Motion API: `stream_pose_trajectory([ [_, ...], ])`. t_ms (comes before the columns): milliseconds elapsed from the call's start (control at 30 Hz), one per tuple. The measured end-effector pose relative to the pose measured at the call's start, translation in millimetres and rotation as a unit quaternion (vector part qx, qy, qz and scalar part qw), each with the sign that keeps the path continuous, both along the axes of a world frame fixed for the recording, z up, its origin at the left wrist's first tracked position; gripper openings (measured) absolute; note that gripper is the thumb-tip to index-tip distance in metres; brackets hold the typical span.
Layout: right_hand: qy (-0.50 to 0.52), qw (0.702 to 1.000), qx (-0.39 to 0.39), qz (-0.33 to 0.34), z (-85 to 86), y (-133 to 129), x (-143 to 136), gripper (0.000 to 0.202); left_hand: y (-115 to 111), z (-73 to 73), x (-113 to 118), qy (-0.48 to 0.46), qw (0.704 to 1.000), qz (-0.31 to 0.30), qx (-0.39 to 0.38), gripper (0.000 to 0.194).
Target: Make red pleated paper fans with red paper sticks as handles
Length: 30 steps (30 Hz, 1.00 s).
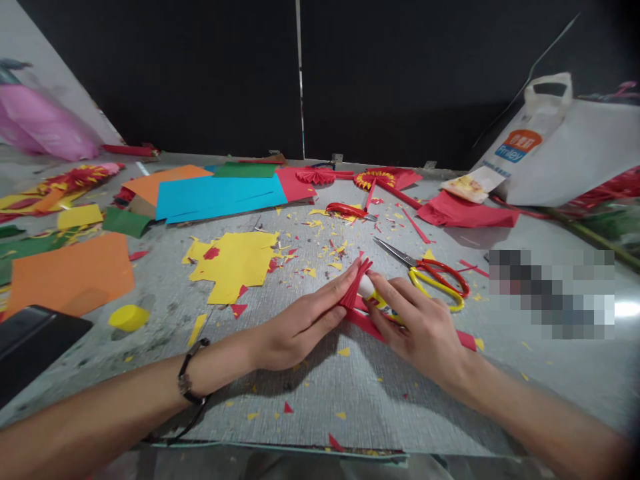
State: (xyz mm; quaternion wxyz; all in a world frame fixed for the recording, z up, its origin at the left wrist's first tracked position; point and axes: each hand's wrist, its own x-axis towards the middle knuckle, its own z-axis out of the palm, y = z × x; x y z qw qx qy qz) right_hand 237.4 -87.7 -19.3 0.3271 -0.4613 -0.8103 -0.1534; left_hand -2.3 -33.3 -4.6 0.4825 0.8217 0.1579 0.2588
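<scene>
Pleated red paper (354,288), folded like a fan, stands pinched in my left hand (300,327), its folds pointing up and away. My right hand (420,320) is closed round a glue stick (367,288) with a yellow body, and its white tip touches or nearly touches the folds. Beneath my right hand lies a flat red paper strip (466,341). Scissors (430,272) with red and yellow handles rest just beyond that hand, blades half apart. A yellow cap (129,318) sits on the table to the left of my left wrist.
Cut yellow paper (235,263) and many scraps lie across the grey table (320,407). Blue sheets (220,197), an orange sheet (70,270) and red-handled snips (346,211) lie farther out. A black device (40,347) is at left, a white plastic bag (555,153) at back right.
</scene>
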Motion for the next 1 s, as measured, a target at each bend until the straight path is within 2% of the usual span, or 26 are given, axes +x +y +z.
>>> stream_pose_trajectory([
  [367,-0.003,0.999,-0.016,0.031,-4.0,-5.1,-4.9,0.034,0.6,0.3,-0.3,0.013,1.0,-0.002,0.001,0.064],
  [633,-0.001,0.999,-0.008,0.049,-2.8,-5.5,-4.1,0.033,-6.2,6.2,-2.1,0.022,0.999,-0.024,0.023,0.082],
  [1000,-0.013,0.998,-0.02,0.055,-1.2,-7.4,-4.3,0.033,-6.4,6.8,-1.7,0.034,0.999,-0.029,0.029,0.093],
])
